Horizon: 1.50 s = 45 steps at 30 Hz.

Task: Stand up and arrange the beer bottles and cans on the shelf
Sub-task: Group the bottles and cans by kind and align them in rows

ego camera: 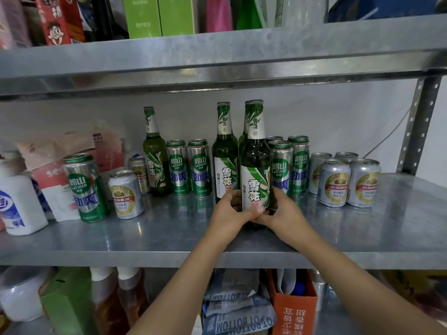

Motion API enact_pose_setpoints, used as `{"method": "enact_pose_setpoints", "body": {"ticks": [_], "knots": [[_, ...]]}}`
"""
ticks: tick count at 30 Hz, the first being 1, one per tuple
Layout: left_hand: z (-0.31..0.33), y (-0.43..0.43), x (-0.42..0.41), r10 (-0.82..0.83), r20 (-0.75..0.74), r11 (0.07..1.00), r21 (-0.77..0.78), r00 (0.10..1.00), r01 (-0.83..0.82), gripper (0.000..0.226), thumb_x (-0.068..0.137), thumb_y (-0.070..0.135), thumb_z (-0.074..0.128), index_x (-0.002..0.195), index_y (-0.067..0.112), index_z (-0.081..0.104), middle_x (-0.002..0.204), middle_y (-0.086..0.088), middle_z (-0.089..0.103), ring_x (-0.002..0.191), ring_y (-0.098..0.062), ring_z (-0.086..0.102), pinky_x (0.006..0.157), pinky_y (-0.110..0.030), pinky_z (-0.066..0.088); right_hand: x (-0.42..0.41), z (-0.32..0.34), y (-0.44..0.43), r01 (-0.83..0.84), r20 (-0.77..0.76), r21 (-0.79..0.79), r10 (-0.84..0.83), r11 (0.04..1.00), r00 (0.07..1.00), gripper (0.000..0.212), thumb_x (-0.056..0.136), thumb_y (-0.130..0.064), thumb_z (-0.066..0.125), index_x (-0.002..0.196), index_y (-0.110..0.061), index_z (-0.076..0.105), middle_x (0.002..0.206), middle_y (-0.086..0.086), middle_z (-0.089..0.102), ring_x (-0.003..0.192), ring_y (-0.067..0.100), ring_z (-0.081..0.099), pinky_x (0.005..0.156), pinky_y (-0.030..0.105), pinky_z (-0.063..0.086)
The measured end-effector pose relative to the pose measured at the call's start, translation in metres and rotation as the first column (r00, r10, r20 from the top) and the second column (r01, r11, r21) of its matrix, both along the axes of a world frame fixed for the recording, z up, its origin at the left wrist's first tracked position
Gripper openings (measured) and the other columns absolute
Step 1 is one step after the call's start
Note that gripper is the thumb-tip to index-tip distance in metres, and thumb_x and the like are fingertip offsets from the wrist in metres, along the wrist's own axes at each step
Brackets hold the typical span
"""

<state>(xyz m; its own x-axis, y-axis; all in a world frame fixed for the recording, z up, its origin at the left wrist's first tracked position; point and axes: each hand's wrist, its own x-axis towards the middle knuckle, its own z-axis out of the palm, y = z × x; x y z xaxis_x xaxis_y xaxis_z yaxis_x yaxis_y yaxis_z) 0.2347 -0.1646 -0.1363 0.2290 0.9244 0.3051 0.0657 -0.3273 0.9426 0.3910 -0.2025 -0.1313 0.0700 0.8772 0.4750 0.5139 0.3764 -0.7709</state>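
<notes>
i hold the front beer bottle (pixel 256 170) upright near the middle of the metal shelf (pixel 169 238). my fingers cover its base, so i cannot tell whether it rests on the deck or sits just above it. my left hand (pixel 231 211) wraps the lower body from the left, with the thumb lying across the front under the label. my right hand (pixel 284 209) wraps the same area from the right. both hands are clenched on this bottle.

a second bottle (pixel 244 131) stands directly behind it; only its neck and shoulder show. a third bottle (pixel 225 155) stands upright just beside, to the left. two tall green cans (pixel 176 168) stand between that one and a fourth bottle (pixel 154 155), which is upright near the back wall.

to the right of the held bottle stands a cluster of green cans (pixel 300 163), just beside it. further right is a group of four silver cans (pixel 335 182), all upright.

at front left, a lone green can (pixel 84 187) stands beside a silver can (pixel 125 194), with another silver can (pixel 139 170) behind. a white plastic jug (pixel 19 204) sits at the far left.
</notes>
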Motion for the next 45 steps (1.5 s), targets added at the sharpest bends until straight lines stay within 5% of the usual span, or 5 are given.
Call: {"method": "enact_pose_setpoints", "body": {"ticks": [6, 17, 28, 35, 45], "knots": [[0.0014, -0.0034, -0.0002, 0.031, -0.030, 0.999, 0.015, 0.999, -0.030, 0.079, 0.057, 0.047, 0.086, 0.126, 0.022, 0.057, 0.116, 0.010, 0.067, 0.106, -0.009, 0.066, 0.095, -0.038, 0.055, 0.0007, -0.0028, 0.0025, 0.005, -0.012, -0.028, -0.006, 1.000, 1.000, 0.054, 0.071, -0.024, 0.083, 0.114, -0.036, 0.053, 0.101, -0.020, 0.067, 0.086, -0.017, 0.060, 0.064, 0.001, 0.044], [0.0010, -0.0035, 0.0005, -0.013, 0.011, 1.000, 0.006, 1.000, 0.013, 0.064, 0.075, 0.021, 0.083, 0.131, 0.020, 0.052, 0.123, 0.005, 0.064, 0.111, -0.013, 0.063, 0.096, -0.036, 0.054, 0.0022, -0.0046, 0.0045, 0.000, -0.001, -0.053, 0.000, 0.999, 1.000, 0.064, 0.068, -0.027, 0.085, 0.116, -0.042, 0.046, 0.101, -0.024, 0.065, 0.091, -0.011, 0.062, 0.072, 0.007, 0.046], [-0.0008, -0.0020, 0.0012, 0.016, -0.014, 0.999, 0.048, 1.000, -0.016, 0.063, 0.077, 0.024, 0.081, 0.132, 0.027, 0.050, 0.127, 0.006, 0.061, 0.115, -0.014, 0.061, 0.100, -0.042, 0.051, 0.0030, -0.0078, 0.0089, 0.032, 0.023, -0.058, -0.030, 0.998, 0.999, 0.073, 0.071, -0.026, 0.083, 0.133, -0.026, 0.046, 0.109, -0.010, 0.068, 0.095, 0.008, 0.066, 0.085, 0.032, 0.055], [-0.0013, -0.0021, 0.0015, 0.003, -0.017, 0.999, 0.051, 1.000, -0.002, 0.062, 0.078, 0.022, 0.080, 0.132, 0.027, 0.049, 0.128, 0.006, 0.061, 0.116, -0.013, 0.060, 0.100, -0.041, 0.051, 0.0029, -0.0072, 0.0081, 0.026, 0.019, -0.069, -0.025, 0.997, 1.000, 0.071, 0.072, -0.025, 0.082, 0.133, -0.027, 0.046, 0.106, -0.015, 0.067, 0.093, 0.002, 0.065, 0.079, 0.021, 0.052], [-0.0008, -0.0042, 0.0003, 0.008, -0.025, 0.998, 0.058, 1.000, -0.006, 0.059, 0.077, 0.025, 0.081, 0.128, 0.031, 0.051, 0.124, 0.008, 0.062, 0.109, -0.008, 0.063, 0.094, -0.035, 0.055, 0.0027, -0.0074, 0.0074, 0.038, 0.015, -0.093, -0.037, 0.995, 0.999, 0.074, 0.069, -0.031, 0.083, 0.133, -0.027, 0.046, 0.108, -0.012, 0.068, 0.094, 0.006, 0.066, 0.083, 0.030, 0.055]]}}
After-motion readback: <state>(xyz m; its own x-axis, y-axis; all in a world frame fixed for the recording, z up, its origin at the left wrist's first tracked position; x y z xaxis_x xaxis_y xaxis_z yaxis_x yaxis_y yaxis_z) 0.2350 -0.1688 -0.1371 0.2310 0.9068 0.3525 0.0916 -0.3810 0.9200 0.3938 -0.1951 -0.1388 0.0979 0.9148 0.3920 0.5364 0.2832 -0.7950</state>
